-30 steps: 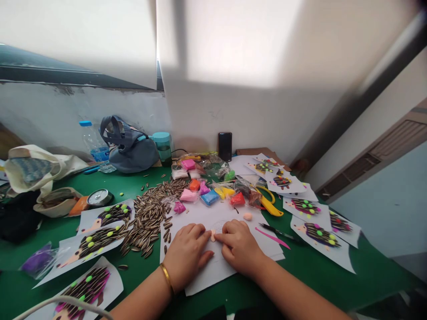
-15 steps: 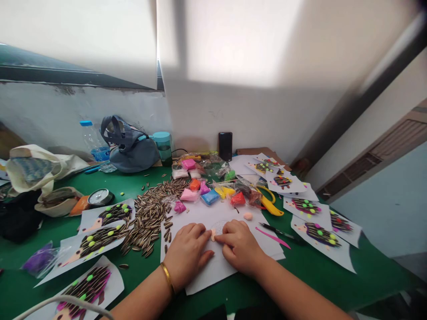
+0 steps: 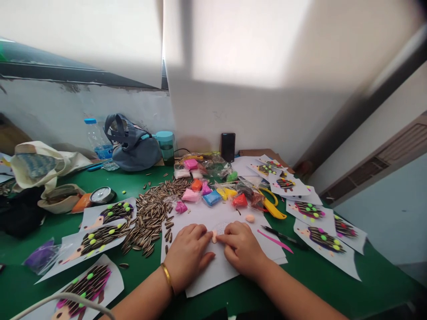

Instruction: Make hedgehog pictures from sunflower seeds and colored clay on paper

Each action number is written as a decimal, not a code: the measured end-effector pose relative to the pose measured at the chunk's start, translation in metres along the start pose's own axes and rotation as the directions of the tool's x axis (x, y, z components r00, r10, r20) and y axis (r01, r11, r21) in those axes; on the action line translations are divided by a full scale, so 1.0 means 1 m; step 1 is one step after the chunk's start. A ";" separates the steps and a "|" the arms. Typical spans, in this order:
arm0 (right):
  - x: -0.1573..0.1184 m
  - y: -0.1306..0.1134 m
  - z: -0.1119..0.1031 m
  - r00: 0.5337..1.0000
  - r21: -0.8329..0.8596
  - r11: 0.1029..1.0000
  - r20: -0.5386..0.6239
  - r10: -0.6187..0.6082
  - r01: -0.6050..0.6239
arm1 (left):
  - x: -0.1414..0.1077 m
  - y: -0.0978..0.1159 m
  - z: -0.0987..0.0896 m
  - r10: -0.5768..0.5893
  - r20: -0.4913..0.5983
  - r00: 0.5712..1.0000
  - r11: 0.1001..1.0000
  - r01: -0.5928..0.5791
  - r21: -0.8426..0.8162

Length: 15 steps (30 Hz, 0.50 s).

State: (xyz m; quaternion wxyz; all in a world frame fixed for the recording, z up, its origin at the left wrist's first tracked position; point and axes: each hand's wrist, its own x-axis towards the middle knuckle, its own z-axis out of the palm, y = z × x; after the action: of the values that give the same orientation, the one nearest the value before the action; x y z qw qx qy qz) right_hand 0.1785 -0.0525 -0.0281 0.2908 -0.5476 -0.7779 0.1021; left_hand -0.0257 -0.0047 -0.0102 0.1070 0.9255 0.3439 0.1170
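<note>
A small piece of peach modelling clay [image 3: 214,237] lies on the white paper [image 3: 211,282] in front of me, at the lower edge of a faint oval drawing [image 3: 222,226]. My left hand [image 3: 188,251], with a gold bangle at the wrist, rests on the sheet. Its fingers stretch out, the thumb stands apart, and a fingertip touches the clay from the left. From the right, my right hand [image 3: 242,249] presses its index fingertip against the clay, the other fingers folded in. Beyond it sits a second peach lump [image 3: 250,218].
Striped sunflower seeds [image 3: 150,218] are heaped left of the paper. Bagged coloured clay [image 3: 211,198] lies behind it. A pink modelling tool [image 3: 275,241], a black pen [image 3: 280,234] and yellow scissors [image 3: 275,209] are at the right. Hedgehog pictures [image 3: 323,242] flank both sides; a phone [image 3: 228,147] leans on the wall.
The view has shifted slightly, so everything sits a little differently in the frame. Both hands keep nearly the same pose at the peach clay.
</note>
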 end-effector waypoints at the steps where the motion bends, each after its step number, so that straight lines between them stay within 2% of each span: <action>1: 0.000 0.000 -0.001 1.000 0.004 1.000 0.003 0.002 -0.002 | 0.000 0.000 0.000 0.001 0.000 1.000 1.000 -0.001 0.000; 15: 0.002 -0.003 -0.001 0.999 -0.057 0.998 0.037 0.004 -0.002 | 0.001 0.000 -0.001 -0.015 0.013 1.000 1.000 0.015 -0.009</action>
State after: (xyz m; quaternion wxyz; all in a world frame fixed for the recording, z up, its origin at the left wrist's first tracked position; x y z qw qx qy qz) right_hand 0.1759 -0.0519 -0.0253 0.2605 -0.5549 -0.7849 0.0903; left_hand -0.0258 -0.0041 -0.0090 0.1143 0.9231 0.3498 0.1118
